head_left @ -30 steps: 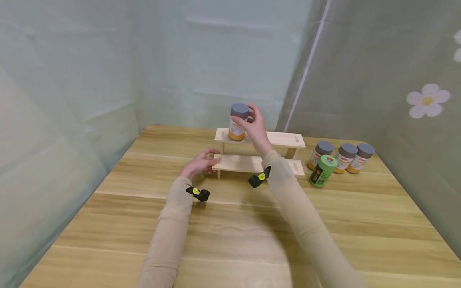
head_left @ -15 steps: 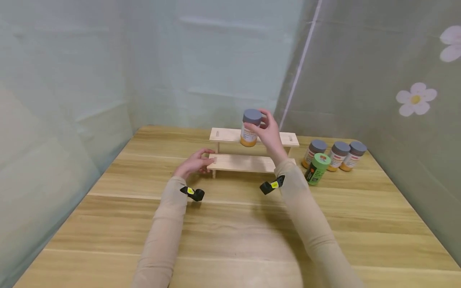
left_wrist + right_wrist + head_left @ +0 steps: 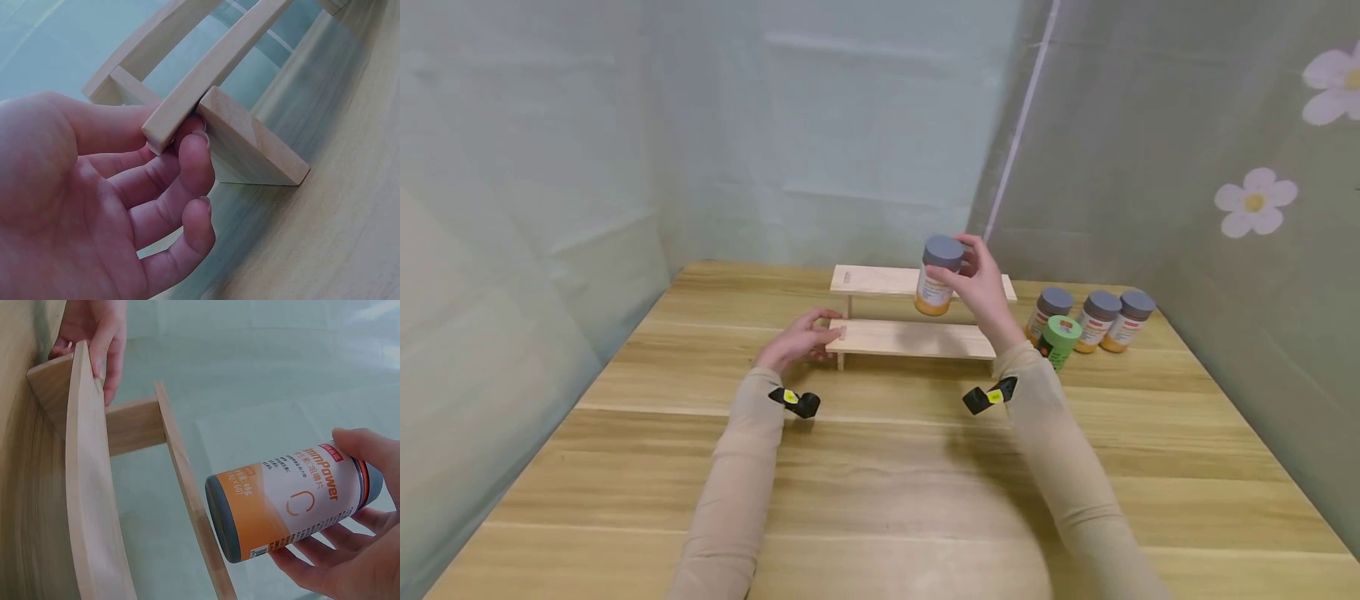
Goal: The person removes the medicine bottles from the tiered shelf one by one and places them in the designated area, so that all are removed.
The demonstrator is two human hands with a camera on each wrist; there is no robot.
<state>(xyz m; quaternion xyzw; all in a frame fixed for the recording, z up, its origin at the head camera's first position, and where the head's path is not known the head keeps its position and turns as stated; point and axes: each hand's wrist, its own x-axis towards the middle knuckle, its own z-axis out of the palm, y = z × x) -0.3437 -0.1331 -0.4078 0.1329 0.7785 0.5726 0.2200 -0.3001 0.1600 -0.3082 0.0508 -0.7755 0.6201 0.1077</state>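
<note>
My right hand (image 3: 987,292) grips a supplement bottle (image 3: 934,287) with a grey lid and an orange and white label. In the head view the bottle appears upright, in front of the upper board of a two-step wooden rack (image 3: 917,337). From the right wrist view, the bottle (image 3: 294,500) is clear of the boards, thumb on one side and fingers on the other. My left hand (image 3: 799,340) pinches the left end of the rack's lower board (image 3: 206,75), thumb on top and a finger underneath, beside the leg (image 3: 250,137).
To the right of the rack stand several grey-lidded bottles (image 3: 1099,321) close together. A green bottle (image 3: 1060,337) is in front of them, partly hidden by my right sleeve. Pale curtains (image 3: 850,133) hang behind the wooden table (image 3: 880,483).
My right hand has carried the bottle away from the rack's upper board, to the right and nearer to me. My left hand keeps its pinch on the lower board. The head view has shifted slightly.
</note>
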